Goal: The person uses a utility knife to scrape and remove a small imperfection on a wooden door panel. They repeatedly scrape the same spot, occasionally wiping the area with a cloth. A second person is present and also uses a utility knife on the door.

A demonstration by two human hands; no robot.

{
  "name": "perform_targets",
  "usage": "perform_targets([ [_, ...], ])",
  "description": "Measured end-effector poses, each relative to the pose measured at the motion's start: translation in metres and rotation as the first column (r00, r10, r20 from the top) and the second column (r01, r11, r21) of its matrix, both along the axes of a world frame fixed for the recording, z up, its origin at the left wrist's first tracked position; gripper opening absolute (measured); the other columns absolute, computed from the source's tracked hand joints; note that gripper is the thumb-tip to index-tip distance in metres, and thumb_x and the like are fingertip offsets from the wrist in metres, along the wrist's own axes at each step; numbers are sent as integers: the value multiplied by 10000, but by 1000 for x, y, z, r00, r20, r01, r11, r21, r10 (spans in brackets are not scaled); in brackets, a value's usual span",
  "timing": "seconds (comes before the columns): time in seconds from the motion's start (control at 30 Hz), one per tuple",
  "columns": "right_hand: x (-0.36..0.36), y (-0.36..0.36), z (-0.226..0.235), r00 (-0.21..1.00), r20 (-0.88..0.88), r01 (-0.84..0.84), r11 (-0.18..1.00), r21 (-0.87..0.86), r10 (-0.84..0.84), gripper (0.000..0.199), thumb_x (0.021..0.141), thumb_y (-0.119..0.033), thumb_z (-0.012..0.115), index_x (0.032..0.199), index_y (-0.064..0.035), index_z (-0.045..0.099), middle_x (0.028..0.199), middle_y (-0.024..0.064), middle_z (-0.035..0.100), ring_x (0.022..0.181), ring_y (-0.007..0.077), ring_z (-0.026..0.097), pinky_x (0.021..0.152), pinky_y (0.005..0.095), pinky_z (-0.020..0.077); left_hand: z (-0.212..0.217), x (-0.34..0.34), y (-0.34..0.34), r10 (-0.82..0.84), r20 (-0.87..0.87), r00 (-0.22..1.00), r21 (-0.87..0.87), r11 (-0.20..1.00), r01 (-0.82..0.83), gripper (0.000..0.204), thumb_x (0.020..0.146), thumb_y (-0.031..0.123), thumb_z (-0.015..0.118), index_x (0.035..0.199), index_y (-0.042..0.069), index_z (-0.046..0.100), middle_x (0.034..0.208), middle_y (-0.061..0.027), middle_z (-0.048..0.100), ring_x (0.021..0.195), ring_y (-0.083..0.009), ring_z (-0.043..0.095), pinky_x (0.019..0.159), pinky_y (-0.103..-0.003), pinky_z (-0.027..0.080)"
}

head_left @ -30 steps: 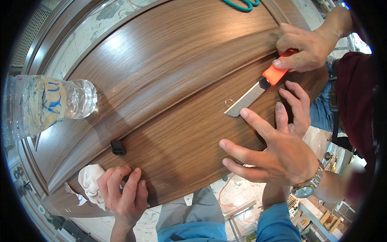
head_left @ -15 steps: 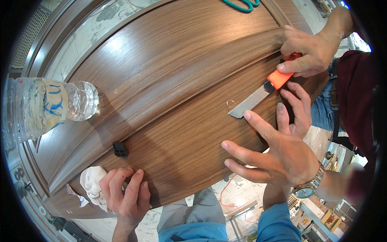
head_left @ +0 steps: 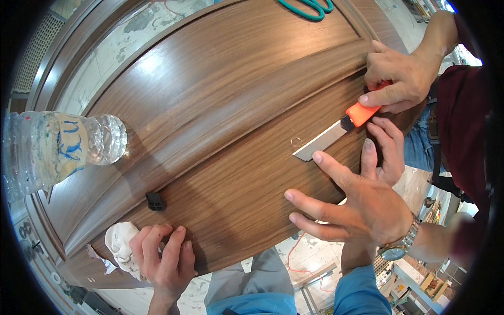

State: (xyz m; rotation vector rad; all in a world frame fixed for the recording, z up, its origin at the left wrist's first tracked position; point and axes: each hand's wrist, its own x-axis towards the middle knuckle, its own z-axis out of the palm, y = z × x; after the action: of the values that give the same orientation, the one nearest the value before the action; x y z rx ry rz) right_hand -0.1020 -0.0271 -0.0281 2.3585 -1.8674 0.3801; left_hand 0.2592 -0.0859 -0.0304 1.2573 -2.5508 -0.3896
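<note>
My left hand [head_left: 165,260] rests on the front edge of a brown wood-grain panel [head_left: 236,210], fingers bent and slightly apart, touching a crumpled white cloth [head_left: 122,244]. Farther right, my right hand [head_left: 386,152] lies at the panel's edge with fingers apart, partly covered by a co-worker's watch-wearing hand [head_left: 362,205]. The co-worker's other hand [head_left: 401,79] grips an orange utility knife [head_left: 362,113]. Its wide blade [head_left: 323,140] lies along the panel, and the watch hand's index fingertip touches it near the tip. A thin curled shaving [head_left: 296,142] sits beside the blade.
A small black plastic block [head_left: 155,201] lies near my left hand. At the far left, a clear plastic bottle [head_left: 58,149] lies on its side. Green-handled scissors [head_left: 310,11] lie at the back. A torn paper scrap [head_left: 102,259] is left of the cloth. A raised moulding [head_left: 210,142] crosses the panel.
The view has shifted slightly, so the panel and the things on it appear a little lower. Hands and knife keep nearly the same places on the panel.
</note>
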Motion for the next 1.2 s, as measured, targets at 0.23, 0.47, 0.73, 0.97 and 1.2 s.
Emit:
perform_targets([
  [0.23, 7, 1, 6, 999, -38, -37, 998, 51, 39, 373, 754, -515, 767, 1107, -406, 712, 1294, 149, 543, 1082, 405, 546, 921, 541, 499, -1, 1, 0, 5, 9, 1000, -24, 1000, -5, 270, 770, 43, 767, 1038, 22, 749, 1055, -137, 640, 1012, -342, 578, 858, -444, 476],
  [0.47, 13, -2, 19, 996, -51, -68, 986, 155, 77, 408, 789, -468, 735, 1180, -363, 681, 1330, 142, 547, 1029, 328, 607, 874, 523, 522, -3, 1, -1, 11, -7, 1000, -45, 999, -11, 271, 770, 45, 762, 1040, 24, 748, 1052, -130, 640, 1006, -343, 577, 852, -447, 476],
  [0.73, 5, -14, 26, 827, -183, -480, 837, 263, 531, 386, 843, -357, 676, 1228, -323, 663, 1401, 199, 527, 927, 249, 681, 821, 473, 573, -2, 2, 1, 19, -13, 1000, -12, 1000, -20, 259, 801, 27, 707, 1058, -7, 708, 1064, -168, 627, 1021, -375, 573, 913, -489, 456],
  [0.97, 14, -15, 44, 973, -86, -202, 968, 145, 216, 341, 752, -483, 786, 1067, -372, 719, 1230, -13, 658, 976, 354, 564, 821, 525, 489, -1, 1, 3, 25, -15, 1000, -3, 1000, -25, 253, 801, 25, 705, 1053, -9, 709, 1068, -168, 628, 1022, -369, 573, 913, -487, 452],
  [1.2, 3, -15, 29, 862, -192, -446, 882, 150, 468, 189, 850, -359, 712, 1036, -394, 718, 1173, 23, 696, 934, 324, 605, 825, 493, 510, -1, 0, 2, 28, -15, 999, -2, 1000, -28, 267, 779, 5, 701, 1046, -12, 709, 1068, -170, 629, 1023, -365, 575, 905, -482, 457],
])
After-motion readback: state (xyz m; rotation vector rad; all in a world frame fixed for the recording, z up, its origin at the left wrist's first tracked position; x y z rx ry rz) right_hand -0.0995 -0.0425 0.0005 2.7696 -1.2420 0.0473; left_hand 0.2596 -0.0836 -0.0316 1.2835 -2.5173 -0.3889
